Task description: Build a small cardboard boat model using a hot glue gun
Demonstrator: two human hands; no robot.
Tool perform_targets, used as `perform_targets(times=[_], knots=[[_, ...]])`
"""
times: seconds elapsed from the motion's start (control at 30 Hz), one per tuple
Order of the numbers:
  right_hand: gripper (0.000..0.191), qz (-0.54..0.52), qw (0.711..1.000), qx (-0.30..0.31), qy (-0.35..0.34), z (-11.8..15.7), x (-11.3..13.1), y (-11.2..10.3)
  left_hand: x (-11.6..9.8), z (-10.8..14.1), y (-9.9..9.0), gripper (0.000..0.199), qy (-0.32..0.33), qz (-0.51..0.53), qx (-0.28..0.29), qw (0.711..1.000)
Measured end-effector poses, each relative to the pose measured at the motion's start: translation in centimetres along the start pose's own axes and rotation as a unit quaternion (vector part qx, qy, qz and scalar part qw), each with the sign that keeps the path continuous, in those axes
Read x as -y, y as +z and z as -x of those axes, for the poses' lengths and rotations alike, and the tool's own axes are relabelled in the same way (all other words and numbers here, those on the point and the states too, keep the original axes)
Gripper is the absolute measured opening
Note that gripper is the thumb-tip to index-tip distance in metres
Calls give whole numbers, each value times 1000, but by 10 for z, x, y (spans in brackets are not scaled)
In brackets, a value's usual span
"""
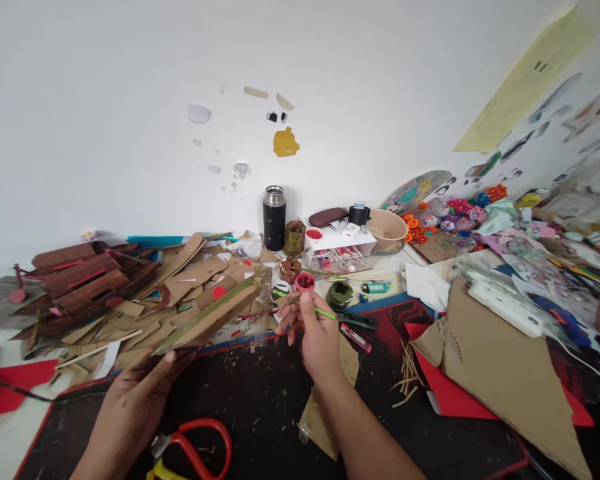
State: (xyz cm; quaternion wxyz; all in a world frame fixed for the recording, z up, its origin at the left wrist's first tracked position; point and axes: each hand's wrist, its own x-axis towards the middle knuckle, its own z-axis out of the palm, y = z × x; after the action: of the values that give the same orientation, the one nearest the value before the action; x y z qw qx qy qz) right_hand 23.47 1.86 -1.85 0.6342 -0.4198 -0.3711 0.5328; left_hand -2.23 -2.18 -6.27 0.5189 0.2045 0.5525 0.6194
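My left hand (137, 393) grips the near end of a long cardboard piece (220, 319), narrow and hull-like, with green paint along its upper edge. The fingers under it are partly hidden. Just right of the piece's far end, my right hand (320, 333) pinches a thin green-handled paintbrush (326, 313); its tip is hard to make out. Behind that hand stand a pot of red paint (305, 283) and a pot of brown paint (291, 268). A dark green paint pot (339, 294) is to the right of them.
Red-handled scissors (225, 433) lie at the front. Cardboard scraps (185, 283) and brown model boats (90, 273) crowd the left. A black flask (275, 220) stands by the wall, near a beige bowl (387, 225). A large cardboard sheet (505, 373) lies at right.
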Motion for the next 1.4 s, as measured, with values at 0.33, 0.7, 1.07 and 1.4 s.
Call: perform_targets(times=[0.33, 0.7, 1.07, 1.4], knots=[[56, 7, 1000, -3, 7, -1, 1, 0, 0, 0, 1, 53, -12, -11, -4, 1000], [55, 16, 999, -45, 5, -6, 2, -6, -5, 3, 5, 62, -19, -16, -9, 1000], [56, -5, 997, -75, -11, -10, 5, -8, -1, 0, -2, 52, -14, -25, 5, 1000], [57, 13, 999, -33, 1, -5, 4, -5, -2, 1, -1, 56, -27, -23, -14, 999]])
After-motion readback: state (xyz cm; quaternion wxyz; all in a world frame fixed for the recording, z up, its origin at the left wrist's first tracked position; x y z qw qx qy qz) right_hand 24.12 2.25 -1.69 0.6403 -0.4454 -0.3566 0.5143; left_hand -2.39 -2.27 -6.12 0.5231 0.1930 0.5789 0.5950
